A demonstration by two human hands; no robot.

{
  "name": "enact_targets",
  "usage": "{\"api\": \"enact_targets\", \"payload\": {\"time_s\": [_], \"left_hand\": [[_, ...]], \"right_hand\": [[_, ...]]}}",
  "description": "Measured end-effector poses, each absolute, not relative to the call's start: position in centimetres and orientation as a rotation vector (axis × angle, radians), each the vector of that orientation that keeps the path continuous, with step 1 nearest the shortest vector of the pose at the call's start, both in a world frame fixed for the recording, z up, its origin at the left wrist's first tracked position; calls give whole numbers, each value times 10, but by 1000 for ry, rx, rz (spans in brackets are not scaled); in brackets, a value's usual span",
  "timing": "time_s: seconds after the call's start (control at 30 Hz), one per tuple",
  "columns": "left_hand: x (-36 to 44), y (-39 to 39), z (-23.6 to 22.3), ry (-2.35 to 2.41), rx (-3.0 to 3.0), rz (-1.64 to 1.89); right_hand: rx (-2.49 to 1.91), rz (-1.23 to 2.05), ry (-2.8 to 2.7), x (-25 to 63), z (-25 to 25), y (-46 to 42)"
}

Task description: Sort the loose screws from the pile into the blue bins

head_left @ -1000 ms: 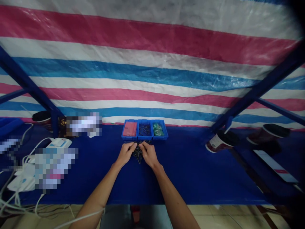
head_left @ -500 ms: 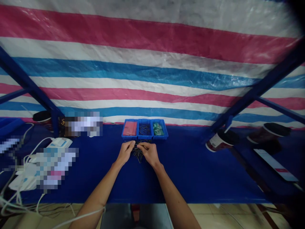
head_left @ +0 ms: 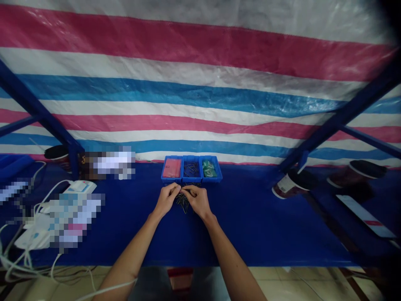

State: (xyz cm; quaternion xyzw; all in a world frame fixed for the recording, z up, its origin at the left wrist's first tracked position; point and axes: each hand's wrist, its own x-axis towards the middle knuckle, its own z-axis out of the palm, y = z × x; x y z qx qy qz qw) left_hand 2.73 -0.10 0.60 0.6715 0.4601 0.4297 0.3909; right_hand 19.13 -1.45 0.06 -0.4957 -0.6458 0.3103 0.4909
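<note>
My left hand [head_left: 166, 200] is closed in a pinch over a loose pile of dark, thin screws [head_left: 182, 204] on the blue table. Facing it, my right hand [head_left: 198, 199] pinches too, its fingertips meeting those of the left. Whatever is between the fingers is too small to make out. Just beyond the hands stand three joined blue bins: the left bin [head_left: 162, 177] has flat pink packets [head_left: 172, 168], the middle bin [head_left: 191, 181] dark screws [head_left: 190, 169], the right bin [head_left: 216, 179] small green-and-clear bags [head_left: 209, 169].
White power strips [head_left: 37, 232] and tangled cables lie on the left of the table [head_left: 257, 234]. A dark red cup [head_left: 283, 186] stands at the right, with a phone-like flat slab [head_left: 365, 216] beyond it. Blue frame bars [head_left: 322, 133] slant up on both sides before a striped sheet.
My left hand has shifted slightly right, so the fingertips of both hands now meet over the pile. The whole view has moved a little.
</note>
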Motion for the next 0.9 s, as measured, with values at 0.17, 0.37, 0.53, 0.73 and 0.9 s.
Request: {"api": "enact_targets", "payload": {"time_s": [0.17,0.37,0.53,0.73,0.9], "left_hand": [[27,0,5,1156,1708,1114],[28,2,3,1151,1700,1104],[27,3,-1,1170,1723,1110],[27,3,0,1175,1743,1092],[26,4,-2,1173,1757,1104]], "right_hand": [[-1209,747,-1635,193,0,-14],[-1231,689,-1676,192,-2,-14],[-1237,698,-1675,193,-1,-14],[-1202,721,-1664,193,0,-13],[-1209,709,-1692,193,-2,-13]]}}
